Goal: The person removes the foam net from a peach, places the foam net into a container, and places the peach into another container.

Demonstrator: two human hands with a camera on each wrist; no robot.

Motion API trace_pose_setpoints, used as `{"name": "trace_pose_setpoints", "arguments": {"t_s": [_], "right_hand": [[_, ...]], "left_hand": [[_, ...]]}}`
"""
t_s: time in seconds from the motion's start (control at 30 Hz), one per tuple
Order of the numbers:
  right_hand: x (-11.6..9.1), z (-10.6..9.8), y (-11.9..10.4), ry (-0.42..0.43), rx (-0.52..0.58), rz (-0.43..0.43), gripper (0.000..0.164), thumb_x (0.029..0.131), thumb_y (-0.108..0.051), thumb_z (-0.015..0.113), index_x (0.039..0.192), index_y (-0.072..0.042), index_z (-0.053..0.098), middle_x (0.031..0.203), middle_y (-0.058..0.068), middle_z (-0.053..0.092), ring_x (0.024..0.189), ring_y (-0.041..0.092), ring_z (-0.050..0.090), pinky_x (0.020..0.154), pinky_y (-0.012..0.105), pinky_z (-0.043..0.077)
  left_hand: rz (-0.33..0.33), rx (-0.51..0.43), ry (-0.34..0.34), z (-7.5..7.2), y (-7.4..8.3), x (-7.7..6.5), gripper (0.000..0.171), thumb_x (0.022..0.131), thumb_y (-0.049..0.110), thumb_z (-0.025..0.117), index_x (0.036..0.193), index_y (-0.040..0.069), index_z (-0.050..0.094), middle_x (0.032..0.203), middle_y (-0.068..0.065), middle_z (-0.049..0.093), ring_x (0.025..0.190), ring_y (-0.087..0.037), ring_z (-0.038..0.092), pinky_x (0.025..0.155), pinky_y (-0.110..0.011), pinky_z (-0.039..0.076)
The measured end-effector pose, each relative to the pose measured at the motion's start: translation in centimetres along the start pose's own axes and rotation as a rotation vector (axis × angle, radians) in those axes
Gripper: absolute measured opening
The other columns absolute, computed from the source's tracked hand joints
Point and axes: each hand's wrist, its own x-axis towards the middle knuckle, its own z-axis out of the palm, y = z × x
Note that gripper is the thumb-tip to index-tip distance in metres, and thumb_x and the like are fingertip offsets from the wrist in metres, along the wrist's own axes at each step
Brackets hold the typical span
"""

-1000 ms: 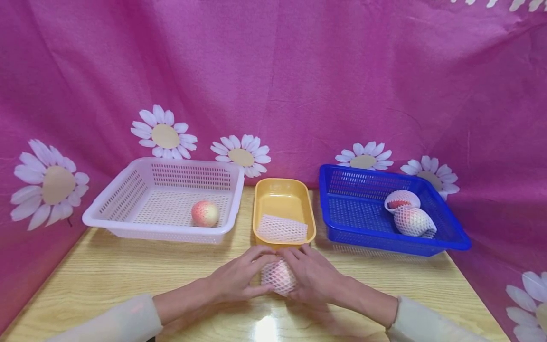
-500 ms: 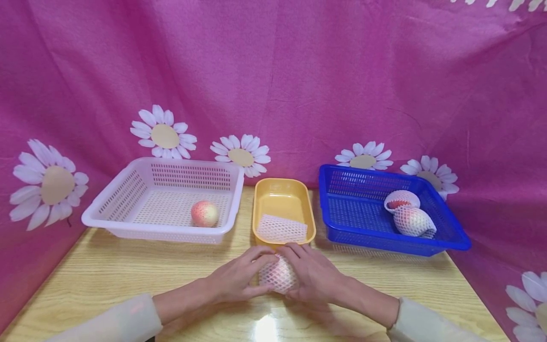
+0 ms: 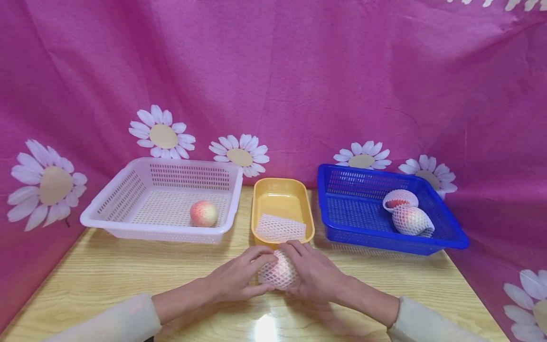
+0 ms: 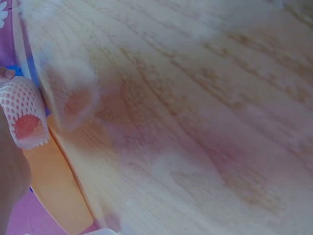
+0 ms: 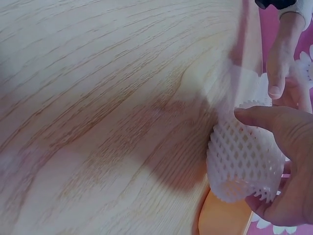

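Pink cloth printed with white daisies is hung behind a wood-grained table, seen in full only by the head camera. Near the table's front, a net-wrapped peach is held between the left hand and the right hand; the fingers of both are curved round its sides, with the peach filling the gap. By the left wrist camera, red fruit is revealed through a mouth of the foam net, a detail not given from above. By the right wrist camera, the right thumb is shown laid across the netting, and toothed edges are seen at both ends of the net.

Just beyond the fingertips, a yellow tray is placed, with a loose foam net laid in its near end. Farther out past the left fingers, a bare peach is contained in a white basket. Past the right fingers, two netted peaches are held, touching, in a blue basket. These baskets' contents are shown by neither wrist camera.
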Motion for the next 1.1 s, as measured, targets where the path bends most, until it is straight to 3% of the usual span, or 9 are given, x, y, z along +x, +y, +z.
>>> {"name": "trace_pose_setpoints", "arguments": {"t_s": [0.67,1.1], "right_hand": [[-0.6,-0.3,0.9,0.039,0.013,0.053,0.095,0.060,-0.029,0.094,0.139,-0.003,0.047,0.130,0.012,0.053,0.113,0.031,0.055,0.092,0.044,0.053],[-1.9,-0.4,1.7,0.034,0.019,0.139,0.097,0.061,-0.027,0.093,0.141,-0.006,0.043,0.130,0.012,0.054,0.112,0.033,0.056,0.089,0.049,0.053]], "left_hand": [[-0.016,0.014,0.005,-0.4,-0.3,-0.1,0.052,0.087,0.031,0.078,0.128,0.007,0.056,0.129,-0.008,0.052,0.118,-0.018,0.055,0.099,-0.025,0.047],[-0.061,0.025,0.010,-1.0,-0.4,-1.1,0.057,0.087,0.031,0.078,0.134,0.006,0.055,0.132,-0.011,0.052,0.121,-0.021,0.053,0.098,-0.030,0.050]]}}
